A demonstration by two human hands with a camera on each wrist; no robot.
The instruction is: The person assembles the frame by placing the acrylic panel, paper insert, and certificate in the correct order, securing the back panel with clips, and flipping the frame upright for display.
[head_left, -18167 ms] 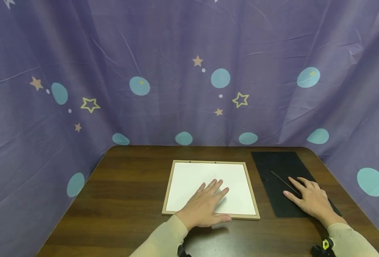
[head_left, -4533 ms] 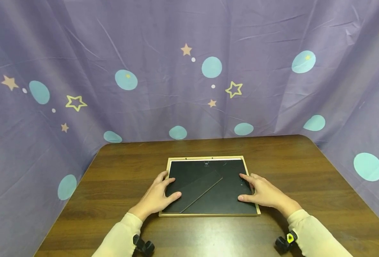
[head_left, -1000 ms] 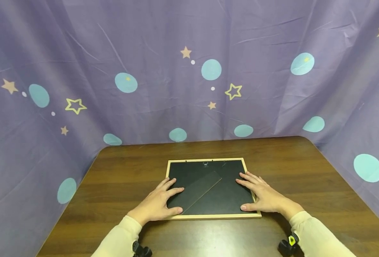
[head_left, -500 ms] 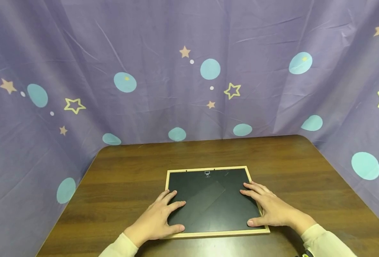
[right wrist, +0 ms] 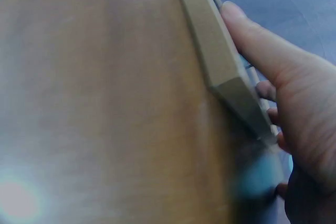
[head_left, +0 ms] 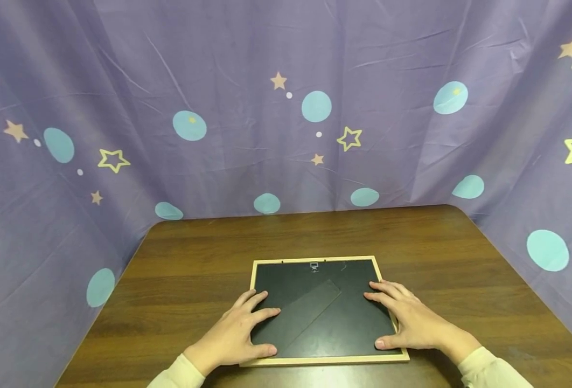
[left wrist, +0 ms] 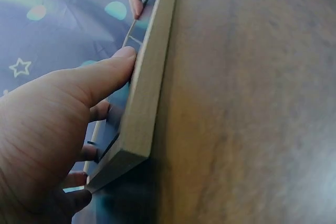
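Observation:
A pale wooden picture frame (head_left: 325, 360) lies face down on the table, its black backing board (head_left: 344, 328) inside the rim. The board bears a slanting stand flap (head_left: 310, 312) and a small metal hanger (head_left: 314, 266) at the far edge. My left hand (head_left: 235, 328) spreads over the left side, thumb and forefinger on the board, other fingers at the rim. Opposite it, my right hand (head_left: 414, 320) rests across the right side, thumb near the lower corner. Both wrist views show the near edge of the frame (left wrist: 139, 103) with a thumb on top.
Brown wood-grain table (head_left: 194, 258) surrounds the frame, with rounded far corners. A purple curtain (head_left: 247, 108) with stars and blue ovals hangs behind and along both sides. Cream sleeves (head_left: 181, 372) cover the forearms.
Earliest, the black board lay apart at the right and a white sheet showed in the frame; now the board sits inside it. Over the last second, frame and hands have slid towards me.

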